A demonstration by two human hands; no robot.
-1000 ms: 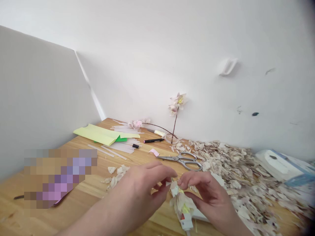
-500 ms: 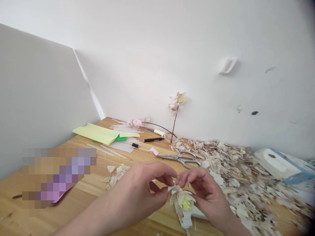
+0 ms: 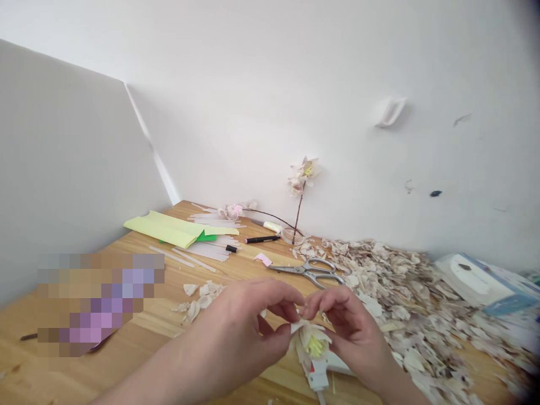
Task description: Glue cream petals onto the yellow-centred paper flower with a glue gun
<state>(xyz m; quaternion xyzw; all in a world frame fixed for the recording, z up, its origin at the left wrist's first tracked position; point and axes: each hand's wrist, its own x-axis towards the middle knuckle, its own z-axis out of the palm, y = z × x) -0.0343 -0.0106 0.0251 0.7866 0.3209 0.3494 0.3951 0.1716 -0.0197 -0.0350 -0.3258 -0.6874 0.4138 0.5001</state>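
A craft flower [image 3: 313, 342] with pale petals and a yellow centre is between my two hands at the lower middle. My left hand [image 3: 264, 323] is closed, its thumb and fingers pinching the petals on the flower's left side. From the right, my right hand [image 3: 348, 332] has its thumb at the petals and its curled fingertips at the upper edge, close to the left fingertips. What lies between the fingertips is partly hidden. Under the flower lies a white glue gun [image 3: 318, 376], partly covered, with a translucent stick coming out of its near end.
Loose dried petals [image 3: 405, 292] heap over the right side. Silver scissors [image 3: 310, 271] lie beyond my hands. Farther back are a black marker [image 3: 262, 239], yellow paper [image 3: 169, 229], translucent sticks [image 3: 211, 250] and a finished flower stem [image 3: 298, 211]. A tissue pack [image 3: 472, 281] sits right; a blurred-out object [image 3: 109, 309] lies left.
Both hands stay nearly in place. The flower has turned slightly, and its petals sit a little closer around the yellow centre.
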